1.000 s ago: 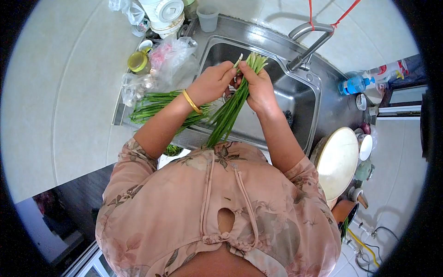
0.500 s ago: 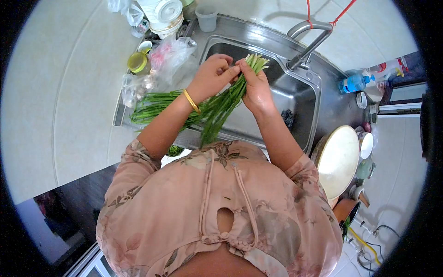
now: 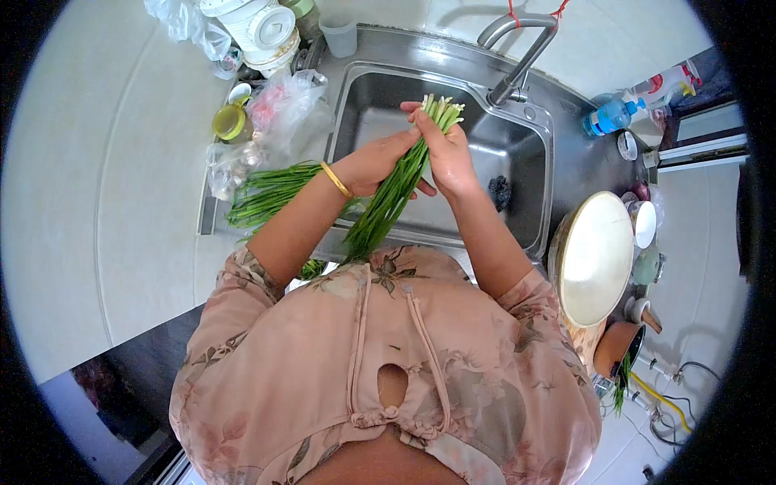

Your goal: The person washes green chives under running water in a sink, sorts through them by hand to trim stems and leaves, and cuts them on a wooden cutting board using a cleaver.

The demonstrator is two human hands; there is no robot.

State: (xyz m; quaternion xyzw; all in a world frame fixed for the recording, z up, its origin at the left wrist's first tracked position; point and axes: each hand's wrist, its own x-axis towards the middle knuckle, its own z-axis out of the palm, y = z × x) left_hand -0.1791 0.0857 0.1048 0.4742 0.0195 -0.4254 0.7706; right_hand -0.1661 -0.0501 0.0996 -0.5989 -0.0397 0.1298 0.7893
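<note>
The steel table [image 3: 578,153] and its sink [image 3: 364,105] spread beneath the grip. The right hand [image 3: 449,158] is closed round a bunch of long green stalks [image 3: 388,198] near its top end, fingertips showing past its left side. The left hand [image 3: 376,164] is the looser grip, opened out with its palm against the stalks and fingertips showing on the far side. The bunch slants from pale ends in the right grip to leafy tips near the shirt.

A large pale round vessel [image 3: 596,259] stands well right of the grip, and the tap [image 3: 527,56] curves up beyond it, to the right. A second pile of green stalks [image 3: 271,194] lies left, partly covered by the left forearm. Plastic bags [image 3: 295,105] sit beyond that pile, a blue bottle [image 3: 612,118] far right, a dark scrubber [image 3: 499,192] just right of the right wrist.
</note>
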